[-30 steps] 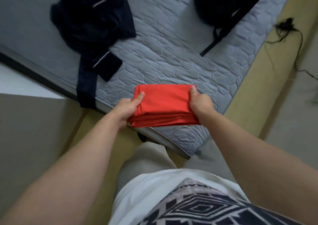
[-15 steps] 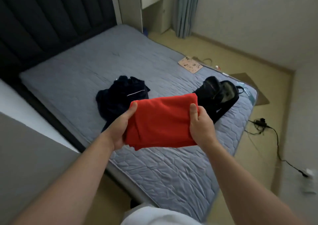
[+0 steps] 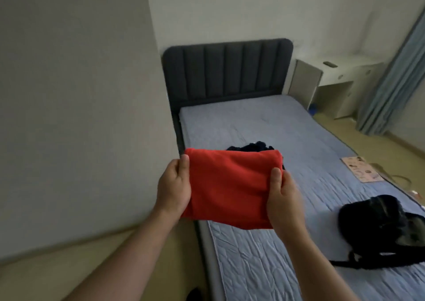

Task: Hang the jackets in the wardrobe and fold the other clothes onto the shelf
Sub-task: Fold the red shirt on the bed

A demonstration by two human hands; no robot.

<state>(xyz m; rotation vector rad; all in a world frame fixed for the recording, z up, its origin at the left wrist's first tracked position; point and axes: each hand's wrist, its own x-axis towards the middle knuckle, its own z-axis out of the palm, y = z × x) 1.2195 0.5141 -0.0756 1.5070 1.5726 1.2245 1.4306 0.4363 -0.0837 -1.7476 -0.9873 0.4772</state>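
A folded red garment [image 3: 230, 185] is held up in the air in front of me, over the near left edge of the bed. My left hand [image 3: 173, 189] grips its left side with the thumb on top. My right hand [image 3: 284, 198] grips its right side the same way. A dark navy garment [image 3: 250, 147] lies crumpled on the mattress behind the red one and is mostly hidden by it. No wardrobe or shelf is in view.
The bed [image 3: 287, 139] with a grey quilted mattress and dark headboard [image 3: 226, 70] fills the middle. A black bag [image 3: 381, 227] lies on it at right. A plain wall [image 3: 76, 116] stands close on my left. A bedside unit [image 3: 331, 86] and curtain [image 3: 391, 89] are at far right.
I lifted the folded red garment off the mattress edge and hold it raised with both hands. My view swung up and left, from looking down at the bed to facing the headboard.
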